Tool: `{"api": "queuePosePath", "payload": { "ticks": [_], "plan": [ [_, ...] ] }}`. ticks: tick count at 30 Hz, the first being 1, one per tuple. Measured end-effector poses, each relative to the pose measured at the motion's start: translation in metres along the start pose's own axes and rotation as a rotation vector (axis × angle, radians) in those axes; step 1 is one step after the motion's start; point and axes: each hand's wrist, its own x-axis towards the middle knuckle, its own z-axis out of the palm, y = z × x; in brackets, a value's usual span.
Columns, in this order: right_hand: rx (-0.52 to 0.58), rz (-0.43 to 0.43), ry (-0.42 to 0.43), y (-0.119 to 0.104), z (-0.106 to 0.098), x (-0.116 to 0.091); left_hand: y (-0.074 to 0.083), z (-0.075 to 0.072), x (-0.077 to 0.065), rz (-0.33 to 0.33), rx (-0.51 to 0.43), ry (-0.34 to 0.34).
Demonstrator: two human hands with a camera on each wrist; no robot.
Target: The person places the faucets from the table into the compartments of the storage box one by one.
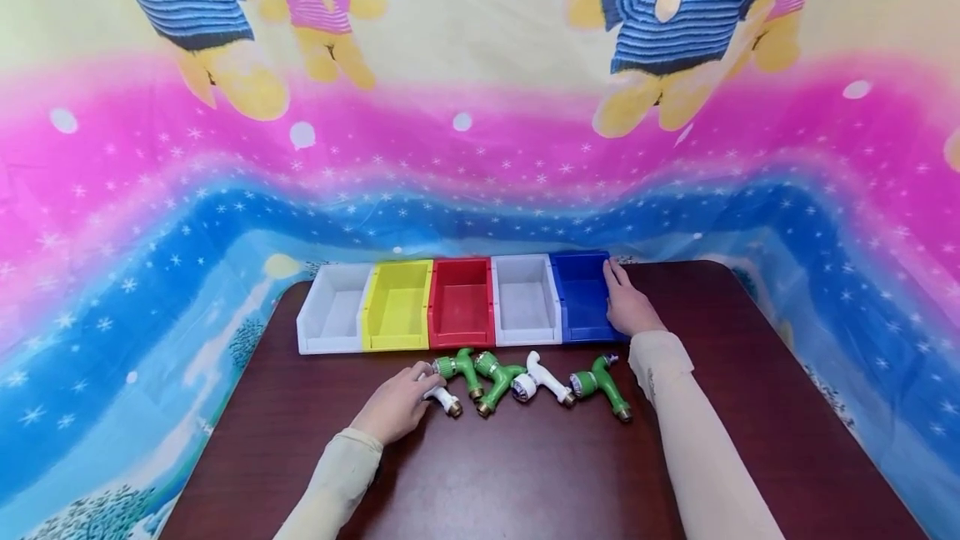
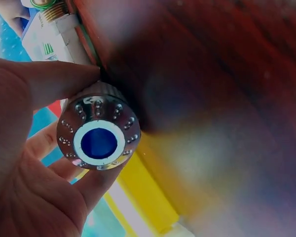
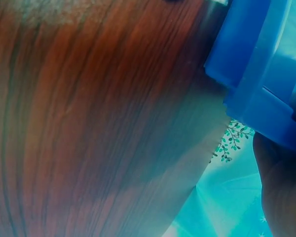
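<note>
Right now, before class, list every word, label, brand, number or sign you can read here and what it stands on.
No text can be read.
Cap of the white tap in the left hand: raised dots around blue, no legible lettering.
Green marks, left wrist view: too blurred to tell whether they are print.
Other taps: too small to tell.
Bins and patterned backdrop: no readable words.

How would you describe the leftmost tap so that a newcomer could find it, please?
On the brown table, five taps are lined up in front of the bins. The leftmost tap is white, its knob gripped by the left hand; the other white tap lies loose.
</note>
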Motion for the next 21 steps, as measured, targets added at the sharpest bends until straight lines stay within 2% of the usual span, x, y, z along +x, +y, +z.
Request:
{"api": "queuePosePath", "payload": {
  "ticks": [8,16,21],
  "plan": [
    [0.011,0.007,-0.023,-0.003,-0.005,-0.001,-0.001,-0.003,0.001,-0.009,-0.024,0.001],
    [0.01,0.005,-0.032,-0.004,-0.004,0.0,-0.002,-0.014,-0.001,-0.014,-0.044,0.002],
    [0.016,0.019,-0.04,-0.005,-0.003,0.0,-0.006,-0.021,-0.002,-0.005,-0.04,0.053]
  ]
}}
